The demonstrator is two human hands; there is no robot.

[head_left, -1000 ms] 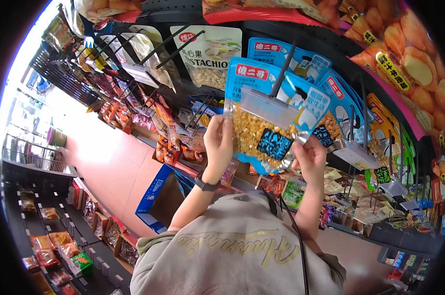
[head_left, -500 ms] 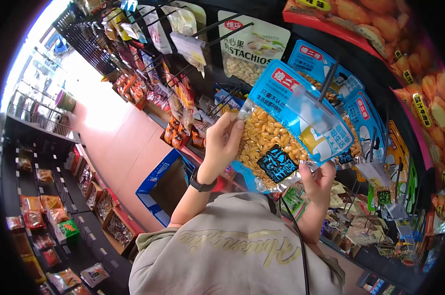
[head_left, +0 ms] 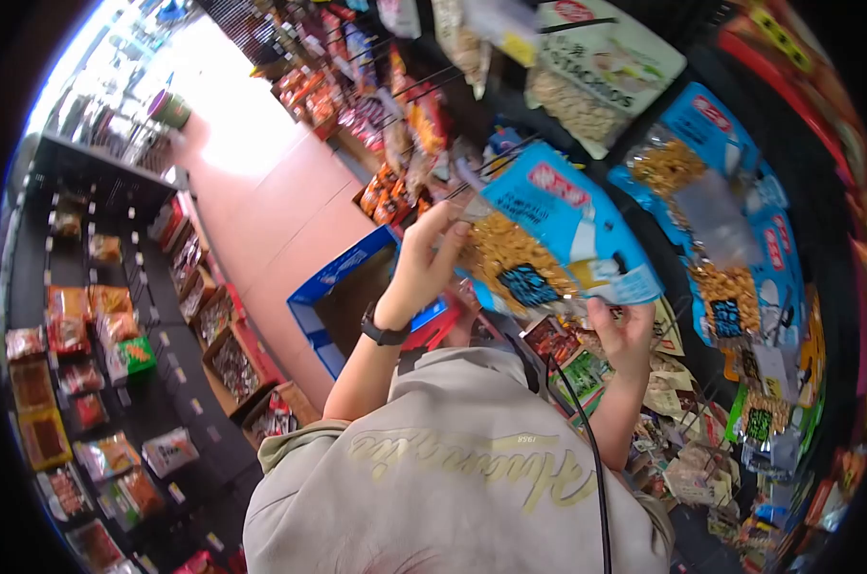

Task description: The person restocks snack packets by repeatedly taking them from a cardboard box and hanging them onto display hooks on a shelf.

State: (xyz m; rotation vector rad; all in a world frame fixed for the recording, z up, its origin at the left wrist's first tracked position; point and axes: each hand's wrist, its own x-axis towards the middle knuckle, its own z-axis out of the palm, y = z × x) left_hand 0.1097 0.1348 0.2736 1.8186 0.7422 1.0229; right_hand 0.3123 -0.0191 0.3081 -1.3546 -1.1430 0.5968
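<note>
1. While the left hand (head_left: 424,258) is pinching the bag (head_left: 539,230) by its left edge, thumb in front, the right hand (head_left: 623,330) is grasping its lower right corner, thumb also pressing on the front.
2. Between the two hands the bag is being held up in the air, tilting, its blue part facing up and right; its clear window is showing golden pieces and a dark label with blue characters.
3. To the right, other blue bags (head_left: 776,273) are hanging on the rack, apart from the held one, and a clear tag holder (head_left: 716,215) is partly covering them.
4. Higher up, a pistachio pack (head_left: 587,81) is hanging at a slant, its window showing pale nuts.
5. A black watch (head_left: 384,328) is circling the left wrist, and a dark cable (head_left: 587,440) is running down over the grey shirt (head_left: 433,459).
6. Just past the left forearm, a blue box (head_left: 342,269) is sitting near the pink floor (head_left: 271,206).
7. Over on the left, a dark shelf (head_left: 180,383) is carrying small packs, a green one (head_left: 135,356) among them.
8. Beside the right forearm, more packs (head_left: 697,474) are crowding together, too blurred for me to read.
</note>
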